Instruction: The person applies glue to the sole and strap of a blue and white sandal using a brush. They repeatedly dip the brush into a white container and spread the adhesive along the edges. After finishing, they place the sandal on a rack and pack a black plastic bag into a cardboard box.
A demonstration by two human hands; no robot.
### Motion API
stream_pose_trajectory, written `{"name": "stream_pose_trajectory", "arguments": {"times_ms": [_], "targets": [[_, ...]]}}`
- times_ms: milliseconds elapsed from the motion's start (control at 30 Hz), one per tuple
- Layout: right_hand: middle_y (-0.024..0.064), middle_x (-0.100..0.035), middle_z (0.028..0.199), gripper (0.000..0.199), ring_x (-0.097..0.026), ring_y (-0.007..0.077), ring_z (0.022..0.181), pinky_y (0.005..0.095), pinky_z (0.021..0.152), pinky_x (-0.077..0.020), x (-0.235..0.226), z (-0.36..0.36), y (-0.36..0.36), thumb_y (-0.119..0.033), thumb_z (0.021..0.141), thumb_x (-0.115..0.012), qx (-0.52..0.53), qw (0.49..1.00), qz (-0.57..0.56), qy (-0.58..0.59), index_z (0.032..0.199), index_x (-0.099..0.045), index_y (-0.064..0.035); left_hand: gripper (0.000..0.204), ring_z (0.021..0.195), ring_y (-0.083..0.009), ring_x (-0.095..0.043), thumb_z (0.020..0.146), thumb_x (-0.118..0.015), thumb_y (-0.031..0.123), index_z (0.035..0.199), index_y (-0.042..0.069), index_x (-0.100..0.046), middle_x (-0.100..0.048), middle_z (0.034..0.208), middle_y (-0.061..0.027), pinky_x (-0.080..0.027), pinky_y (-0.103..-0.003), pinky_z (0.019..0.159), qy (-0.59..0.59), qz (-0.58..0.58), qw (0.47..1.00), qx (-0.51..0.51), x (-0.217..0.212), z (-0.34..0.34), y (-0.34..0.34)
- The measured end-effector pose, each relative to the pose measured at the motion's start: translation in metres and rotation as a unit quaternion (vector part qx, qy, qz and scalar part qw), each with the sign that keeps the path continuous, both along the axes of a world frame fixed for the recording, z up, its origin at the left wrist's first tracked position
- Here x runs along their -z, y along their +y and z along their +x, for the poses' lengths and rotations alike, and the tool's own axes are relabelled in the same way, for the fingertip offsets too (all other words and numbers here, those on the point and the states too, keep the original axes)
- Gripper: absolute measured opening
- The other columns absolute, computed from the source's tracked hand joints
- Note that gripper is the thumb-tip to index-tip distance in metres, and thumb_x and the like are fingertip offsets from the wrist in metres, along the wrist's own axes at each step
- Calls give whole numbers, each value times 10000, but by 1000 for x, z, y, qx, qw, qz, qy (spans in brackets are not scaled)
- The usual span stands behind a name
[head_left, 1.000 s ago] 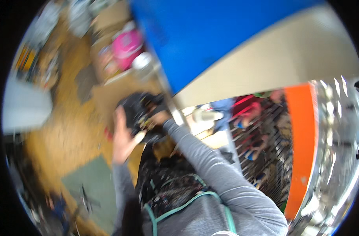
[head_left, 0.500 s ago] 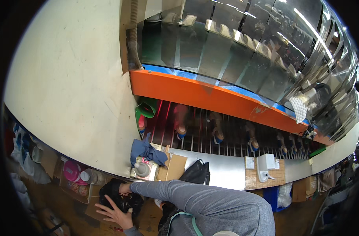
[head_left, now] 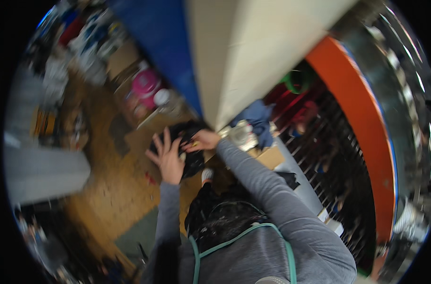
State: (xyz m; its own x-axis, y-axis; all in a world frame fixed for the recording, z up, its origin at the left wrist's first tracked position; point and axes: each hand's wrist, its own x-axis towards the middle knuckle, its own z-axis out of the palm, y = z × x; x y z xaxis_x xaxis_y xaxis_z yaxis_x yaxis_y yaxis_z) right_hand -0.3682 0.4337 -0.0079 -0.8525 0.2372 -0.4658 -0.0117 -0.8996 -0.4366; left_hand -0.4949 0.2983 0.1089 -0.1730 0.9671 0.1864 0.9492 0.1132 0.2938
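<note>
While both hands work at it, a black, crumpled bundle (head_left: 189, 144) (cloth or a bag; the blur does not let one tell which) lies on the wooden floor (head_left: 106, 180) at the foot of a pale wall (head_left: 253, 57), just beside a blue panel (head_left: 163, 47); the left hand (head_left: 167, 154) rests flat on its near side with fingers spread wide, pressing rather than clasping; the right hand (head_left: 201, 140) reaches in from the other side with its grip pinched on the bundle's upper edge, a small yellowish speck showing at the fingertips; judged from how things lie, the handling is in its early or middle stretch, since the bundle is steadied and gripped but not lifted clear of the floor, and nothing about it looks folded, closed or put away. Grey sleeves (head_left: 253, 180) run back to the person's body, where green straps (head_left: 234, 239) cross a grey top; a blue cloth (head_left: 260, 118) and a cardboard box (head_left: 269, 156) sit just to the right of the hands; a pink container (head_left: 145, 84) stands farther off to the upper left; an orange band (head_left: 362, 123) curves along the right above dark railings (head_left: 333, 151).
</note>
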Motion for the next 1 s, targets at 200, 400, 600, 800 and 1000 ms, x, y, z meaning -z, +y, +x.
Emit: {"name": "stream_pose_trajectory", "arguments": {"times_ms": [200,400,600,800,1000], "targets": [[261,-598,1173,427,-619,358,1029,458,912,-514,-22,17,0,-191,938,-380,-4,999,-35,-22,1243,-478,90,605,1420,-428,-119,594,-730,-21,1148,206,-640,-170,1570,-56,-63,-776,1006,-14,-43,998,-40,3,-5,8],[110,-602,800,224,-635,197,682,302,552,-554,-21,6,-7,-163,918,-558,29,979,99,-173,1013,-522,37,295,1415,-425,-145,638,-718,-7,899,115,-653,-297,1528,-31,-67,-794,994,-12,-52,998,-35,3,-11,10],[-34,-433,568,295,-353,49,422,212,370,-265,-63,12,-31,-346,901,-651,-37,936,271,-221,885,-547,-71,340,1399,-442,-189,663,-659,-26,973,109,-616,-318,1517,-31,-74,-808,976,8,-49,997,-53,11,-14,18],[-47,-459,507,275,-401,41,391,216,381,-304,-119,106,-89,-319,925,-618,-277,948,157,24,891,-598,-47,339,1388,-467,-197,655,-634,-24,965,113,-618,-335,1508,-40,-76,-814,972,-28,-13,997,-65,13,-18,18],[204,-638,853,286,-643,357,812,413,721,-512,-112,151,-180,-274,904,-580,-359,818,390,-225,1029,-592,-18,355,1380,-485,-201,665,-646,7,1006,105,-629,-353,1500,-50,-76,-801,982,-61,-27,996,-67,6,-26,15]]}}
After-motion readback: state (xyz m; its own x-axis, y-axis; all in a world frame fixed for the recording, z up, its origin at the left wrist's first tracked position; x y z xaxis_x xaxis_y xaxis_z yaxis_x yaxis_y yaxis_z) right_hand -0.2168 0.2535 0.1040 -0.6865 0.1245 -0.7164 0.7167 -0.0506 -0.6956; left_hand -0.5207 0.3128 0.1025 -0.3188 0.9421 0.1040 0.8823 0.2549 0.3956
